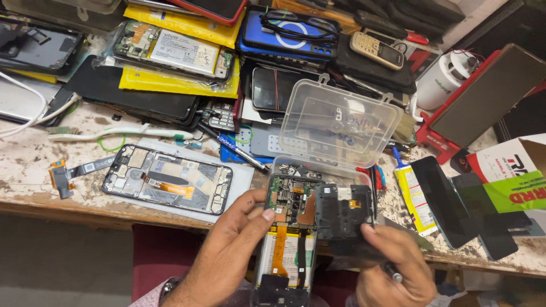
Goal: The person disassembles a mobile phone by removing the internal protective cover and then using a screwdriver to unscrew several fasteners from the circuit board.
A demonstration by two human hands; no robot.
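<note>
My left hand [227, 250] grips the left edge of an opened phone [287, 239], its green circuit board, orange flex cable and battery exposed, with the thumb on the board's upper corner. My right hand [395, 267] holds a black inner cover plate [343, 213] beside the phone's top. A dark tool with a metal tip [392, 273] is tucked in the same hand's fingers. Both hands hover at the near edge of the worn workbench [34, 176].
A second opened phone frame [168, 179] lies on a grey mat to the left, with a loose flex part [62, 173] beside it. A clear plastic parts box [335, 122] stands open behind the hands. Phones, screens, batteries, a pen, a toothbrush and cartons crowd the bench.
</note>
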